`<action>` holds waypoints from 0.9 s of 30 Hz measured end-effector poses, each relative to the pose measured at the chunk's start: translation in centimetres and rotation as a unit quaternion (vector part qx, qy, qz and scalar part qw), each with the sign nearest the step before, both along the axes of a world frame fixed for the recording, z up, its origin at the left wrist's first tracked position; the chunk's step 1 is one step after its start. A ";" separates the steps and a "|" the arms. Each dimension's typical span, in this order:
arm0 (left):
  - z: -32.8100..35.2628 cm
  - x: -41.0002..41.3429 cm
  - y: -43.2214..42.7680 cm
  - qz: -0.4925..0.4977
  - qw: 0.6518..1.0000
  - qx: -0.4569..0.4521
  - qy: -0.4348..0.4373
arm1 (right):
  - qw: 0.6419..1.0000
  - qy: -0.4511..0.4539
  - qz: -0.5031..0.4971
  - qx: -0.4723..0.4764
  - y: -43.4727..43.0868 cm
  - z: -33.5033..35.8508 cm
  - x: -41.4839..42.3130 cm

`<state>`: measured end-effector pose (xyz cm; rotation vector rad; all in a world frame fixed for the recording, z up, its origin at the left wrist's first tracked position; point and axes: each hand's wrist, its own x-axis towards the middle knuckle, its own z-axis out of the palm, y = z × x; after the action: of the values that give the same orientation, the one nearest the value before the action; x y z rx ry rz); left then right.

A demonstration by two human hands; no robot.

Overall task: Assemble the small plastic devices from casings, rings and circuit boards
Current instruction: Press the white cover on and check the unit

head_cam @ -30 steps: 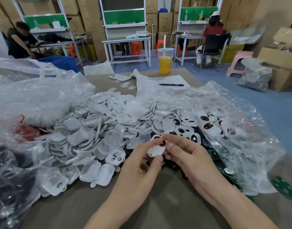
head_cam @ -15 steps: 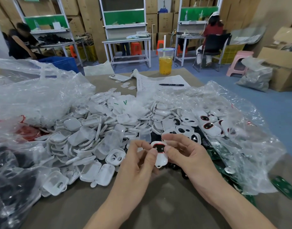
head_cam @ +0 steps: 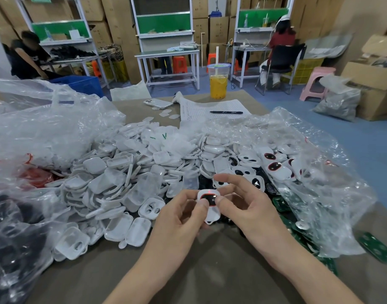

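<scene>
In the lower middle of the frame, the left hand and the right hand both hold one small white device just above the brown table. Both thumbs press on its dark window with the red ring. A second ago its white side showed. Now its face is up and a tiny red light glows on top. Left of the hands lies a big pile of white casings. Green circuit boards lie at the lower right. Farther up, a pen rests on paper, near a cup of orange drink.
</scene>
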<state>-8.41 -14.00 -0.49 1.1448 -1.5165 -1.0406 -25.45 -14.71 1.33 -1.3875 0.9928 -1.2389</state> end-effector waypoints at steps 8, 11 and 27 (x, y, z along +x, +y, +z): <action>0.3 -0.1 0.1 -0.002 1.000 0.010 0.007 | 1.000 0.002 0.005 -0.015 0.0 -0.2 0.2; 0.4 -0.1 0.1 -0.002 1.000 0.013 0.013 | 1.000 0.004 0.000 -0.027 0.0 -0.2 0.2; 0.6 0.0 0.5 -0.043 0.999 0.007 -0.006 | 0.999 0.000 -0.029 -0.014 0.0 0.0 0.0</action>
<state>-8.42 -13.53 0.09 1.1041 -1.5822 -1.1060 -25.49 -14.68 1.38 -1.3895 1.0259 -1.2996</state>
